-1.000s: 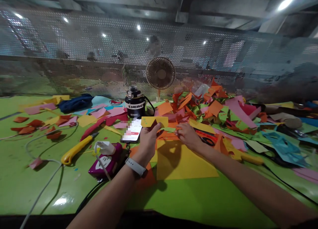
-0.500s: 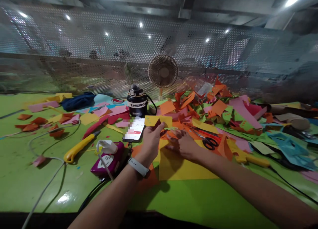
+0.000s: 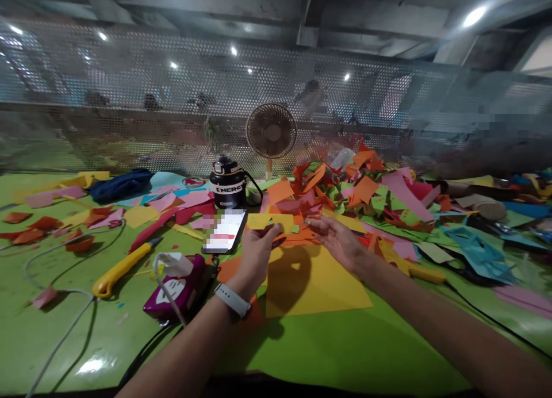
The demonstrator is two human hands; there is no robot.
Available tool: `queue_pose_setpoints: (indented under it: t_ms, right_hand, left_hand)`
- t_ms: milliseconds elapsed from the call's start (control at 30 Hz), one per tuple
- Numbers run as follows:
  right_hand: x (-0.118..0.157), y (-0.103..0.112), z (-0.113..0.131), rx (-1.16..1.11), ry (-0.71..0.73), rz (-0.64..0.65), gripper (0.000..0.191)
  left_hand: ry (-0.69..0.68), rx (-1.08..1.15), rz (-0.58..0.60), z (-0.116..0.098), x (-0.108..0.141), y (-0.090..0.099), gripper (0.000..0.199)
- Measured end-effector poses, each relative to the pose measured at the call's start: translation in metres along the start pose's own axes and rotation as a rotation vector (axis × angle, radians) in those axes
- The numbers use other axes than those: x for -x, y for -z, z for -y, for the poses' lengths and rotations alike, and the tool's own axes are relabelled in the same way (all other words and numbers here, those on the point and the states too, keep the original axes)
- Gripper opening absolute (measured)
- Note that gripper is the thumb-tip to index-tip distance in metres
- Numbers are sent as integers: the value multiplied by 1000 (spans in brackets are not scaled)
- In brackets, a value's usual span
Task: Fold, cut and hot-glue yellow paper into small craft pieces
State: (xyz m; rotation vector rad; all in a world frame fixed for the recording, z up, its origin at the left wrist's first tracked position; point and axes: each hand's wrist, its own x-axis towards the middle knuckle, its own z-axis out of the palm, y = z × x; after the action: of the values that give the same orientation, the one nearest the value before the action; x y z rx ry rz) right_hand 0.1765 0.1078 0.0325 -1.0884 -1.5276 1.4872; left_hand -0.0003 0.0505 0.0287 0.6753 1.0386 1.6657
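My left hand, with a pale watch on its wrist, pinches a small yellow paper piece between thumb and fingers. A bit of green shows at that piece's right edge. To the right, my right hand is raised with its fingers curved and apart; I see nothing plain in it. Below both hands lies a large yellow paper sheet, with their shadow across it. Orange paper shows just beyond the sheet, partly hidden by the hands.
A phone, a black bottle and a small fan stand ahead. Leftward lie a yellow-handled cutter and a purple power bank with cables. Paper scraps heap at the back right, near a yellow glue gun.
My right hand has lifted off the yellow sheet and moved right, away from my left hand. The left hand still holds the small yellow piece. The view has shifted slightly.
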Motion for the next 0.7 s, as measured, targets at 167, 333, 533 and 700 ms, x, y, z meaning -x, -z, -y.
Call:
queue_pose_setpoints:
  t_ms: [167, 333, 533, 700]
  right_hand:
    - [18, 0, 5, -50, 8, 5, 54]
    - [24, 1, -3, -117, 15, 29, 52]
    - [32, -4, 1, -282, -49, 73, 57]
    - [35, -10, 3, -228, 3, 87, 56]
  left_hand:
    - [107, -44, 82, 14, 16, -8, 28]
    - [178, -55, 151, 19, 26, -14, 30]
    - [196, -86, 169, 20, 26, -13, 30]
    - [218, -89, 166, 23, 26, -15, 31]
